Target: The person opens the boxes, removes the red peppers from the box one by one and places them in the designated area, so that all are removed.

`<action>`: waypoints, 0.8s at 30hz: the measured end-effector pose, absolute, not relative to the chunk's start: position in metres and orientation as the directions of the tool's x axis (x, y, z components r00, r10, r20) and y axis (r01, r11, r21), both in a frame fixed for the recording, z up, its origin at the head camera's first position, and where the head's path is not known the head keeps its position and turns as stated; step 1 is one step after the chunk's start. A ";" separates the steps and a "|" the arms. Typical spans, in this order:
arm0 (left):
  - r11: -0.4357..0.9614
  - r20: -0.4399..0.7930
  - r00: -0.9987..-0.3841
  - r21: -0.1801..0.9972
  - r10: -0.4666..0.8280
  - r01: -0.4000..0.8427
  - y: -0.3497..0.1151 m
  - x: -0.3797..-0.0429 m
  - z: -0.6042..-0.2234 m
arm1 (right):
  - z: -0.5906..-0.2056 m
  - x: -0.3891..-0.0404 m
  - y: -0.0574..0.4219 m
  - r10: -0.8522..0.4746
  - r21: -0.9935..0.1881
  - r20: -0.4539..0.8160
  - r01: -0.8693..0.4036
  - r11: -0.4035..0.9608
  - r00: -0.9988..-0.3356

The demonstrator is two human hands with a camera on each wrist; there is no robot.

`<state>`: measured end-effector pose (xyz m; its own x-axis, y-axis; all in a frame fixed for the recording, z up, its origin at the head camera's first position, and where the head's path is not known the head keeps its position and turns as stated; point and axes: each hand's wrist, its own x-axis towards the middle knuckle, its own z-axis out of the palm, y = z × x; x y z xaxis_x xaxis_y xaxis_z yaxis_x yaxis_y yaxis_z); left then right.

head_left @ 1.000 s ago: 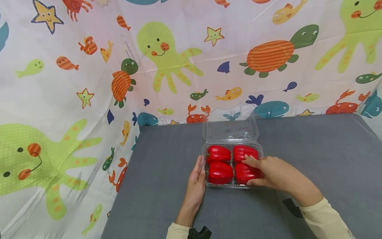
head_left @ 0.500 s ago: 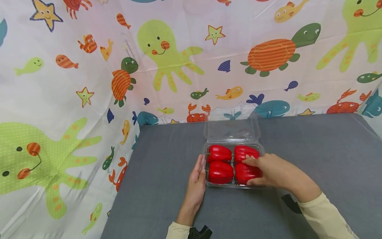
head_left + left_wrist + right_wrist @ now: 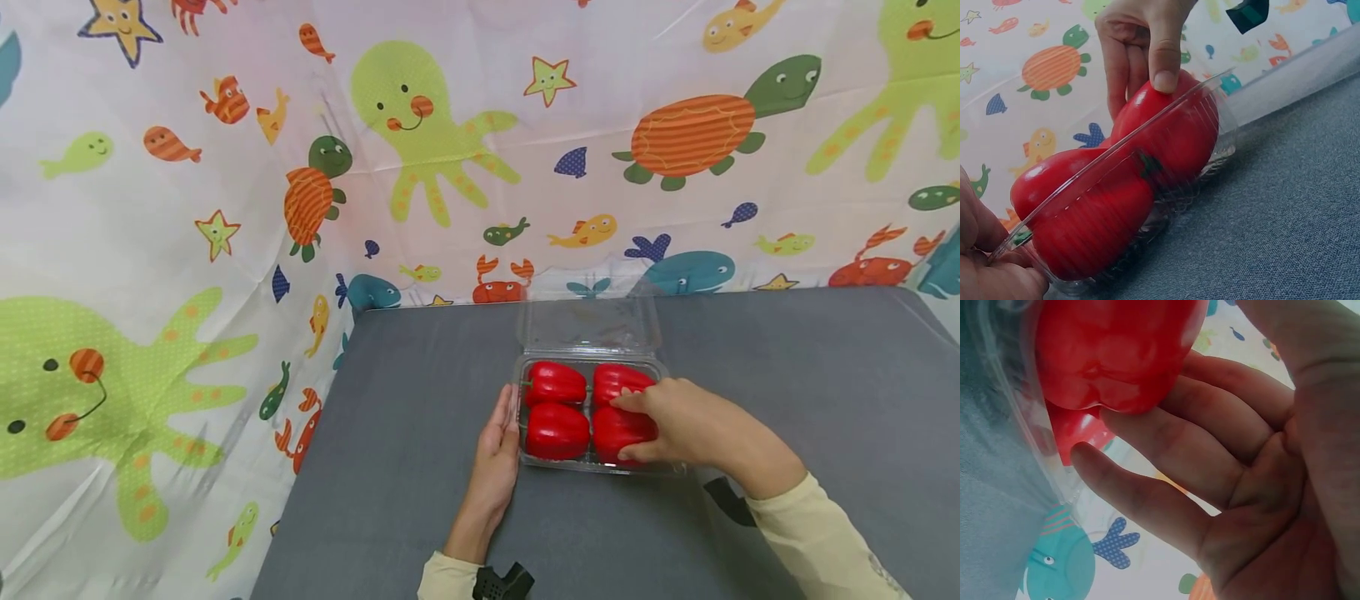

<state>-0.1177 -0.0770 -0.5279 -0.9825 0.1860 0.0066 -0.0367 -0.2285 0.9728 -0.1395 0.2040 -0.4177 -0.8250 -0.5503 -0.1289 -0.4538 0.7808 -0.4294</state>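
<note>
Several red bell peppers sit in two rows in a clear plastic clamshell container (image 3: 525,460), its lid (image 3: 588,327) folded back. My right hand (image 3: 693,425) grips the near-right bell pepper (image 3: 621,432), thumb on the near side and fingers on the far side. That pepper (image 3: 1113,350) also fills the top of the right wrist view. My left hand (image 3: 492,467) lies along the container's left side and holds its rim; the left wrist view has these fingers (image 3: 1004,278) at the rim's corner. The far-right bell pepper (image 3: 617,382) is partly hidden by my right hand.
The container stands on a grey cloth-covered table (image 3: 420,417). Behind it and to the left hangs a white curtain (image 3: 465,75) printed with sea animals. A black strap (image 3: 504,582) is on my left wrist.
Both hands keep their holds, with almost no movement. The head view has shifted slightly, while peppers and container stay as they were.
</note>
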 end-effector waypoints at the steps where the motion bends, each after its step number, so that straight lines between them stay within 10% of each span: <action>1: -0.226 0.007 -0.983 0.973 0.185 -0.036 -0.077 -0.118 -0.527 | -0.417 -0.140 0.204 -0.552 -0.430 -0.128 -0.455 0.780 -0.824; 24: -0.249 0.015 -0.978 0.968 0.206 -0.037 -0.077 -0.116 -0.525 | -0.406 -0.150 0.208 -0.562 -0.470 -0.165 -0.436 0.767 -0.810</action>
